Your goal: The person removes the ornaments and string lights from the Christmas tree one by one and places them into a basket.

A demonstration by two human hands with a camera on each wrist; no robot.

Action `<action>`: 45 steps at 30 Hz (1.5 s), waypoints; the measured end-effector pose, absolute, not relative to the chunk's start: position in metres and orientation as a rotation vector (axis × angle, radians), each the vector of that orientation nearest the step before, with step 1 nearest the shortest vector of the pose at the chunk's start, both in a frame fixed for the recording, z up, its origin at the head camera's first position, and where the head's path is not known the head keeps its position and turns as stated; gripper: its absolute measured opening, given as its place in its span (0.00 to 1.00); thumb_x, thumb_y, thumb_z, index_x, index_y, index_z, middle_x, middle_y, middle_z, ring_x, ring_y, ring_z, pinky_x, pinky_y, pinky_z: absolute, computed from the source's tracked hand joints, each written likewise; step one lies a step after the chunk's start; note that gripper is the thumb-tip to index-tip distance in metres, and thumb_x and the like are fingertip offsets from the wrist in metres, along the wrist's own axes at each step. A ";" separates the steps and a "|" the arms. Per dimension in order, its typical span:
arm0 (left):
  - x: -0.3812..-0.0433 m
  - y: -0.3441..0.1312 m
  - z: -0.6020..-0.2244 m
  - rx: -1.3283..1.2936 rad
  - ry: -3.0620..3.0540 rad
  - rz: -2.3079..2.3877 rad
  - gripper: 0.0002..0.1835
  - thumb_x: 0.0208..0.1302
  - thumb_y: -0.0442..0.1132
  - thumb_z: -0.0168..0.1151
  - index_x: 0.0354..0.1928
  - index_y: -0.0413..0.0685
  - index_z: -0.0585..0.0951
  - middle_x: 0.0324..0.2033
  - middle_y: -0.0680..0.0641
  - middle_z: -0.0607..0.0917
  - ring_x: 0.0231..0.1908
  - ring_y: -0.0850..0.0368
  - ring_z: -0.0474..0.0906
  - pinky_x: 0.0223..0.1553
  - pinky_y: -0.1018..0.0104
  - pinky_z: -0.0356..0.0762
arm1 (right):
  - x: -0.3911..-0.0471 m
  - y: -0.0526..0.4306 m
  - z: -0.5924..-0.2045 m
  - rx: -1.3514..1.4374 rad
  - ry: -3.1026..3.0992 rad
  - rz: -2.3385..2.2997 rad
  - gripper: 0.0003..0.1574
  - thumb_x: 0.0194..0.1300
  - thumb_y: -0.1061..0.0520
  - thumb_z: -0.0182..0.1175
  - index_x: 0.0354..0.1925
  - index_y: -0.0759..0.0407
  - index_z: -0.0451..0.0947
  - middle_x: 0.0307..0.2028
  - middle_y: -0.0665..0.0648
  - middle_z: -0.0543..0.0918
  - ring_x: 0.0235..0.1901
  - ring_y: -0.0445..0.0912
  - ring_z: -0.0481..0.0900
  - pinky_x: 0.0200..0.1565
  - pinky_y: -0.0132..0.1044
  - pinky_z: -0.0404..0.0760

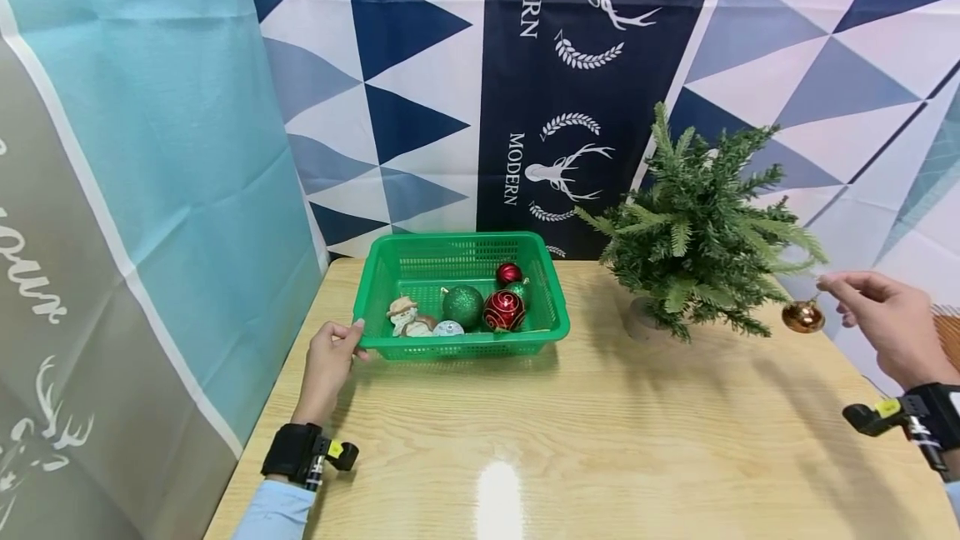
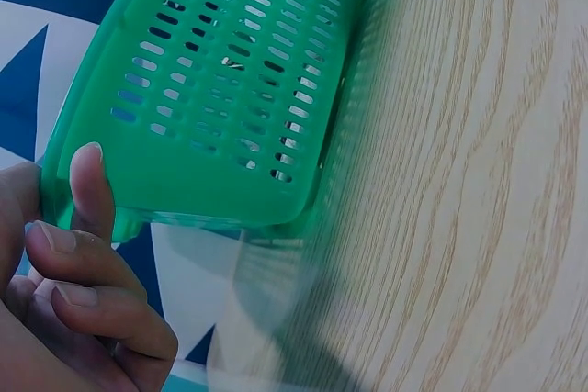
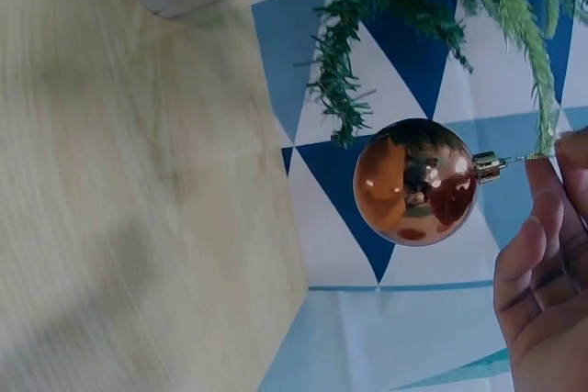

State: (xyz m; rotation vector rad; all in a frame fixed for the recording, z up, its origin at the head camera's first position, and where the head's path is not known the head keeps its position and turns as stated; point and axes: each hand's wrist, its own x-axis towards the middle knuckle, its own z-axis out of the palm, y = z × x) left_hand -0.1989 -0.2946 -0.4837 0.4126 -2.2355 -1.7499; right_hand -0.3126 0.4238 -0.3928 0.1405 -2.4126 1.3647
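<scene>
My left hand (image 1: 330, 357) grips the near left corner of a green plastic basket (image 1: 465, 347), thumb and fingers around its rim. In the left wrist view the thumb and fingers lie at the slotted basket (image 2: 211, 162)'s rim. At the right, my right hand (image 1: 885, 315) pinches the hanging loop of a shiny copper Christmas ball (image 1: 803, 317). The right wrist view shows the ball (image 3: 415, 183) and its gold cap, with the fingertips right at the tip of a branch (image 3: 528, 34). This branch belongs to a small artificial Christmas tree (image 1: 697, 223).
In the basket lie a snowman ornament (image 1: 408, 317), a green glitter ball (image 1: 462, 307), a red swirled ball (image 1: 504, 310), a silver ball (image 1: 448, 328) and others. The tree's round base (image 1: 643, 319) stands on the wooden table (image 1: 562, 440). Patterned cloth (image 1: 420, 90) hangs behind.
</scene>
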 end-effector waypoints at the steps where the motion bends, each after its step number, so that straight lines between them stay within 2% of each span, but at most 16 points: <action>1: -0.199 -0.295 -0.484 0.413 -2.237 -1.749 0.22 0.78 0.57 0.56 0.42 0.43 0.70 0.25 0.42 0.86 0.18 0.54 0.63 0.25 0.60 0.62 | -0.310 0.423 -0.394 0.146 -2.417 1.374 0.12 0.80 0.51 0.55 0.52 0.52 0.82 0.39 0.32 0.80 0.27 0.38 0.71 0.27 0.28 0.71; 9: -0.199 -0.293 -0.483 0.400 -2.244 -1.753 0.22 0.78 0.57 0.56 0.42 0.42 0.70 0.25 0.43 0.86 0.19 0.53 0.65 0.26 0.60 0.63 | -0.293 0.415 -0.398 0.180 -2.480 1.322 0.17 0.79 0.50 0.57 0.56 0.59 0.81 0.41 0.32 0.80 0.26 0.40 0.72 0.32 0.27 0.69; 15: -0.199 -0.293 -0.483 0.415 -2.238 -1.746 0.23 0.77 0.57 0.56 0.42 0.42 0.70 0.26 0.41 0.86 0.21 0.47 0.68 0.25 0.60 0.63 | -0.285 0.404 -0.392 0.236 -2.512 1.265 0.21 0.78 0.50 0.59 0.57 0.65 0.79 0.36 0.44 0.78 0.28 0.43 0.70 0.34 0.30 0.67; 18: -0.199 -0.295 -0.483 0.418 -2.232 -1.749 0.23 0.77 0.57 0.56 0.42 0.42 0.70 0.25 0.41 0.86 0.20 0.49 0.68 0.24 0.61 0.62 | -0.283 0.397 -0.387 0.256 -2.516 1.273 0.21 0.77 0.50 0.61 0.55 0.66 0.79 0.32 0.47 0.76 0.27 0.44 0.69 0.32 0.32 0.67; 28: -0.197 -0.293 -0.481 0.427 -2.234 -1.772 0.22 0.78 0.56 0.55 0.42 0.42 0.70 0.30 0.33 0.87 0.15 0.56 0.62 0.22 0.62 0.61 | -0.266 0.384 -0.373 0.355 -2.493 1.257 0.17 0.78 0.54 0.60 0.54 0.68 0.77 0.31 0.49 0.78 0.28 0.42 0.70 0.33 0.32 0.68; 34: -0.196 -0.293 -0.481 0.417 -2.226 -1.778 0.22 0.79 0.56 0.55 0.42 0.42 0.70 0.31 0.32 0.87 0.15 0.56 0.62 0.22 0.61 0.61 | -0.257 0.380 -0.366 0.413 -2.484 1.233 0.15 0.79 0.57 0.58 0.54 0.68 0.76 0.33 0.50 0.78 0.29 0.44 0.69 0.37 0.31 0.65; 45: -0.196 -0.292 -0.481 0.414 -2.225 -1.783 0.21 0.79 0.56 0.55 0.42 0.42 0.69 0.31 0.31 0.87 0.15 0.56 0.63 0.22 0.61 0.62 | -0.245 0.375 -0.356 0.590 -2.422 1.261 0.11 0.78 0.67 0.55 0.55 0.71 0.74 0.32 0.52 0.75 0.30 0.44 0.69 0.37 0.33 0.66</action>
